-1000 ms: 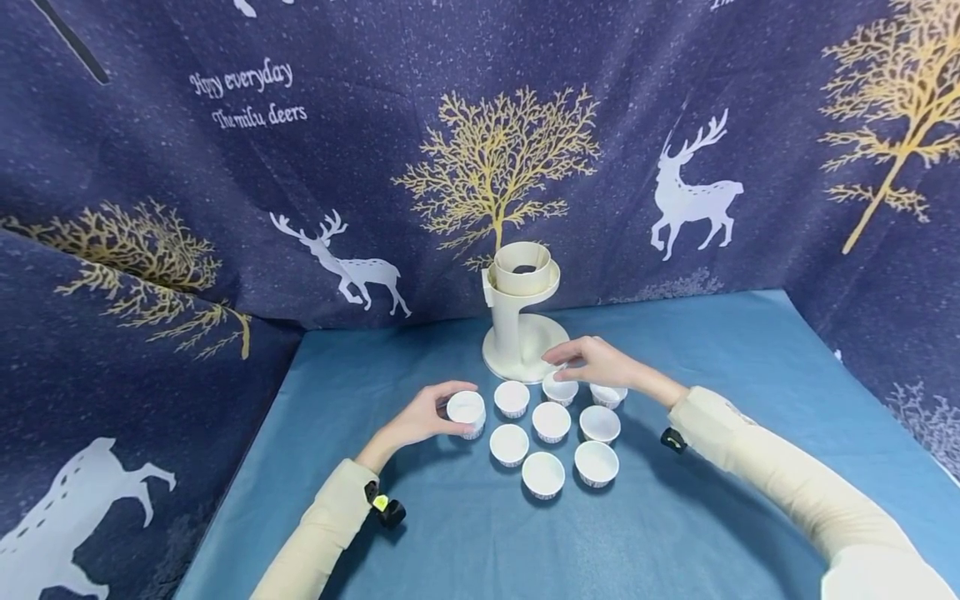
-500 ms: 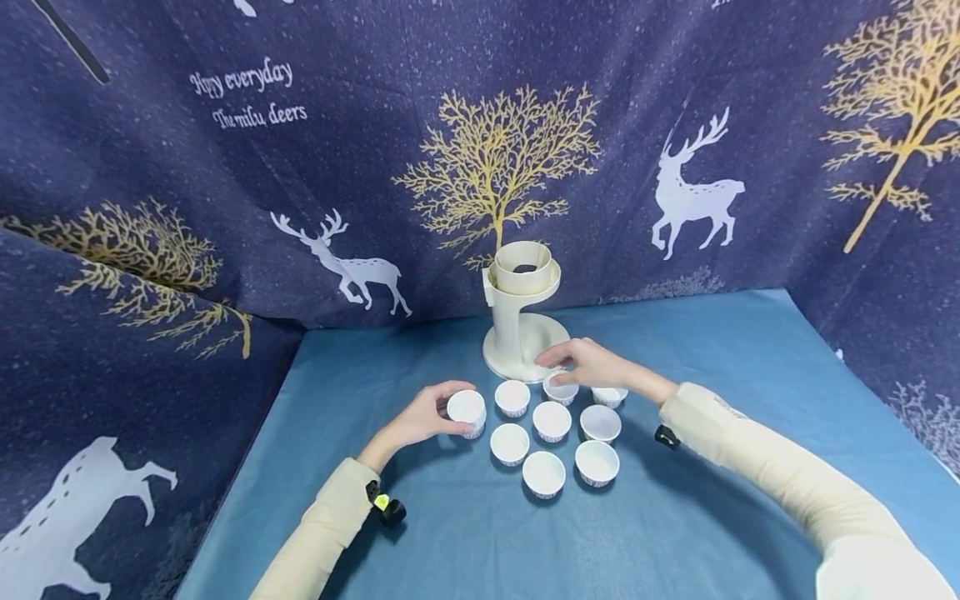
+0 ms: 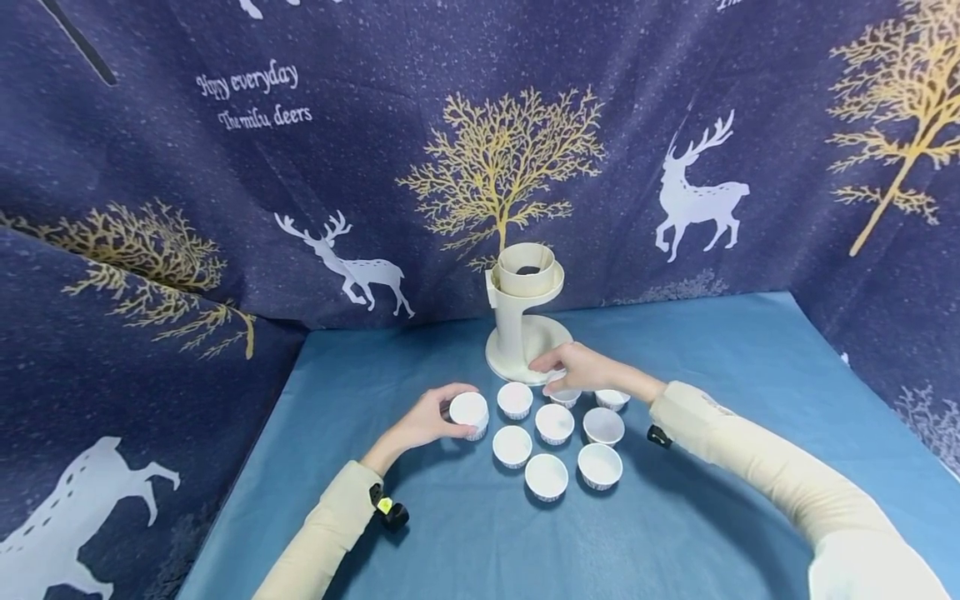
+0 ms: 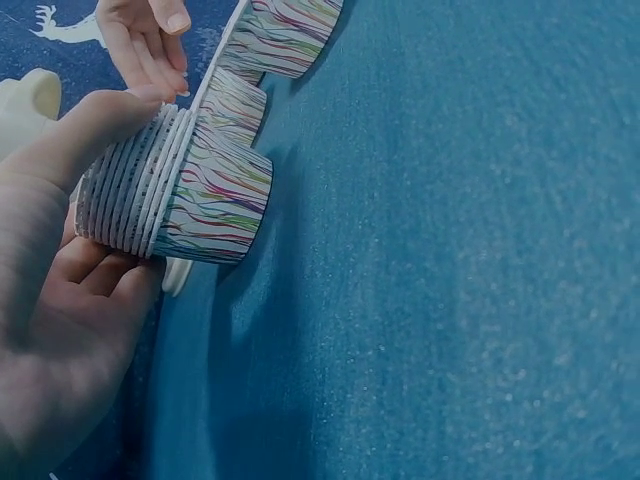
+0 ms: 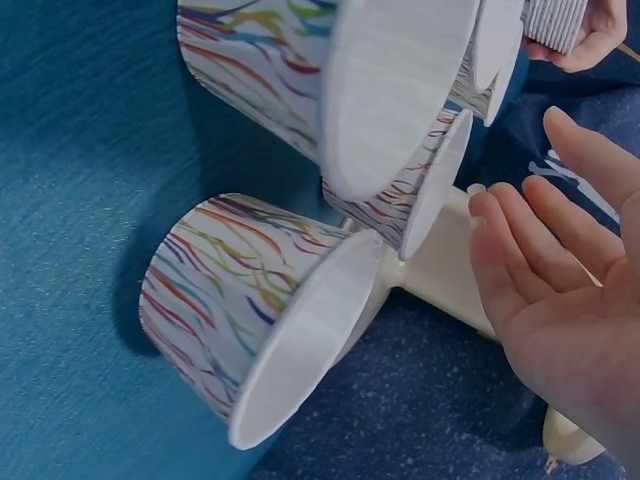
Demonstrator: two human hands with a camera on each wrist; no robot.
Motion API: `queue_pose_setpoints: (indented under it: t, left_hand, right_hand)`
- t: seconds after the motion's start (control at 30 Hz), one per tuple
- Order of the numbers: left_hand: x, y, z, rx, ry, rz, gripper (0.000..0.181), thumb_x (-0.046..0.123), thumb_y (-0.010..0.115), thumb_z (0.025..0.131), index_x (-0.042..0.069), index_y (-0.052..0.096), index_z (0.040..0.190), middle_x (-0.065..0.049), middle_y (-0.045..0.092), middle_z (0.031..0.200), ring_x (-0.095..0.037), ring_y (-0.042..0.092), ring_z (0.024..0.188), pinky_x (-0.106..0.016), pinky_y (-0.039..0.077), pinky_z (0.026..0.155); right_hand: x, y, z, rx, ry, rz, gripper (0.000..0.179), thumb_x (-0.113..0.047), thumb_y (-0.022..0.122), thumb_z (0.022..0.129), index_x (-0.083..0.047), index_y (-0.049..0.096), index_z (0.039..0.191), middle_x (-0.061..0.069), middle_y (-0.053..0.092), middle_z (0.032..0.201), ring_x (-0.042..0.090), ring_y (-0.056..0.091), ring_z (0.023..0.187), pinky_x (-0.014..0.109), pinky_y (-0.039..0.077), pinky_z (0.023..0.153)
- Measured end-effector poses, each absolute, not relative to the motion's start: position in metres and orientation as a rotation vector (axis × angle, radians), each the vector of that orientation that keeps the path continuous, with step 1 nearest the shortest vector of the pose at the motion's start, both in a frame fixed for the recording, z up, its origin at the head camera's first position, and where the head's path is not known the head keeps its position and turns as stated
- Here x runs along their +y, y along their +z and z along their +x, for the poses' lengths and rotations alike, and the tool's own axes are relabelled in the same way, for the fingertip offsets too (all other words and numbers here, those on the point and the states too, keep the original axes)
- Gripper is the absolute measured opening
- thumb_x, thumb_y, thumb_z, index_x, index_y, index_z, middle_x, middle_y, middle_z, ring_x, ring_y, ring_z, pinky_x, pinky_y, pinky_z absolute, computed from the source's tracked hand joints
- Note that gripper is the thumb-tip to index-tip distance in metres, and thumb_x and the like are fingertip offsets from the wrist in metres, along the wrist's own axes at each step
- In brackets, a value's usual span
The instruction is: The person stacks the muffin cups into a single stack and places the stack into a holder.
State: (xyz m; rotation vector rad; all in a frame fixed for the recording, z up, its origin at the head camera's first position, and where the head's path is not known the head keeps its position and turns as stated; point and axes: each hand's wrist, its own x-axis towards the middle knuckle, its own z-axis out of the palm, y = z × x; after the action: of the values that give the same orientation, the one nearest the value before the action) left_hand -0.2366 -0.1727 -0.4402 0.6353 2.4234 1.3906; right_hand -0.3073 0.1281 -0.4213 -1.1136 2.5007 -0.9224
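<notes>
My left hand [image 3: 423, 419] holds a stack of white paper baking cups [image 4: 130, 195] at the left end of the group, thumb on one side and fingers on the other. Many rims show nested together, and the lowest cup has wavy coloured stripes. My right hand [image 3: 588, 371] is over a baking cup [image 3: 565, 398] in the back row, partly covering it in the head view. In the right wrist view its fingers [image 5: 535, 235] are loosely extended with nothing between them. Several single striped cups, among them a near one [image 5: 260, 300], stand mouth up on the blue cloth.
A cream stand [image 3: 512, 333] with a round base and a ring holding a cylinder [image 3: 527, 271] rises just behind the cups. Blue cloth [image 3: 465, 542] covers the table. A dark blue printed curtain [image 3: 360, 167] hangs behind and at the sides.
My right hand has shifted slightly left over the back-row cup, covering more of it. The left hand keeps its hold on the stack, and the cups stay in place.
</notes>
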Motion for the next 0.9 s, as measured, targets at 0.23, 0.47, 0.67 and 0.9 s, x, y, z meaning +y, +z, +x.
queue_pose_setpoints:
  t: [0.23,0.47,0.67,0.9]
  left_hand:
    - [-0.172,-0.442,-0.237,2.439,1.384,0.620,0.061,0.011,0.077,0.073,0.003,0.050,0.127,-0.010,0.055,0.126,-0.022,0.052,0.110,-0.039,0.043,0.095]
    - [-0.174,-0.444,-0.237,2.444,1.380,0.623,0.060,0.013,0.077,0.073,0.005,0.052,0.126,-0.009,0.056,0.126,-0.020,0.053,0.108,-0.033,0.044,0.092]
    - [-0.175,-0.445,-0.237,2.461,1.383,0.629,0.060,0.012,0.077,0.072,0.003,0.052,0.126,-0.009,0.057,0.124,-0.019,0.054,0.106,-0.029,0.044,0.088]
    - [-0.173,-0.446,-0.239,2.443,1.397,0.647,0.060,0.012,0.077,0.072,0.004,0.052,0.126,-0.009,0.057,0.124,-0.018,0.054,0.105,-0.026,0.045,0.087]
  right_hand:
    - [0.121,-0.422,-0.306,2.502,-0.860,-1.159,0.047,-0.017,0.074,0.076,0.000,0.060,0.117,0.014,0.062,0.118,0.027,0.059,0.108,0.038,0.047,0.091]
    - [0.108,-0.420,-0.301,2.545,-0.696,-1.173,0.049,-0.021,0.073,0.076,-0.002,0.059,0.119,0.010,0.063,0.118,0.024,0.060,0.108,0.036,0.047,0.091]
    - [0.099,-0.418,-0.299,2.529,-0.636,-1.198,0.054,-0.024,0.073,0.076,0.002,0.057,0.121,0.015,0.062,0.119,0.027,0.059,0.108,0.038,0.046,0.091]
    - [0.092,-0.421,-0.301,2.502,-0.567,-1.228,0.052,-0.027,0.074,0.075,-0.003,0.059,0.119,0.011,0.063,0.118,0.025,0.060,0.107,0.036,0.046,0.091]
